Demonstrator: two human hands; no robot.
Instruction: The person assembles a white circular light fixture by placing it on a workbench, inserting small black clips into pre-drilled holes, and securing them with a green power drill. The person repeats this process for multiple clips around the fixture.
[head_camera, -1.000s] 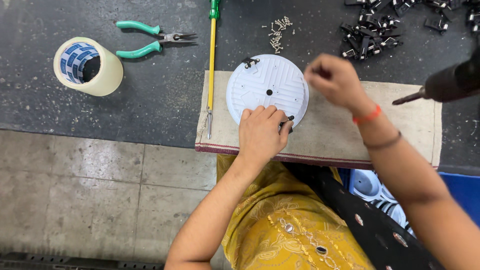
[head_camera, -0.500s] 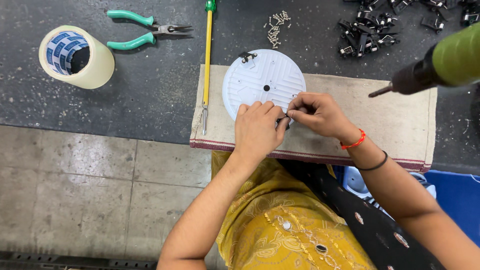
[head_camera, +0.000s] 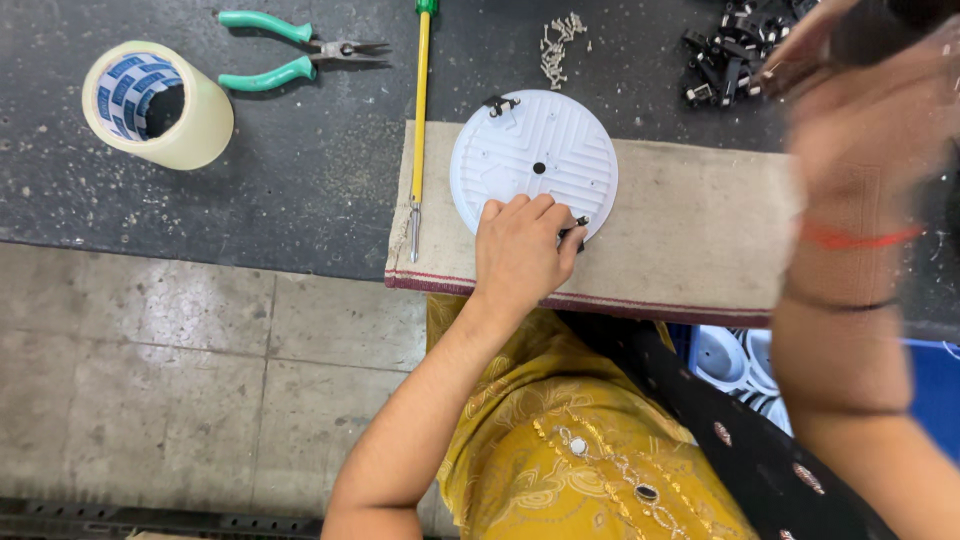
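Observation:
A white round ribbed disc (head_camera: 535, 160) lies on a beige cloth mat (head_camera: 690, 240). My left hand (head_camera: 520, 250) rests on the disc's near edge, its fingertips pinching a small black clip (head_camera: 573, 228) at the rim. A second black clip (head_camera: 497, 103) sits on the far rim. My right hand (head_camera: 865, 130) is raised at the right, close to the camera and badly blurred. It is beside a dark power tool (head_camera: 880, 30) with a pointed bit. The blur hides whether it grips the tool.
On the dark bench are a roll of clear tape (head_camera: 160, 105), green-handled pliers (head_camera: 275, 48), a long yellow-shafted screwdriver (head_camera: 420, 120), a heap of small screws (head_camera: 560, 45) and a pile of black clips (head_camera: 730, 60). White parts sit in a blue bin (head_camera: 930, 390) below.
My right hand has left the disc's near edge and swung up to the right toward the power tool. My left hand stays on the disc with the clip.

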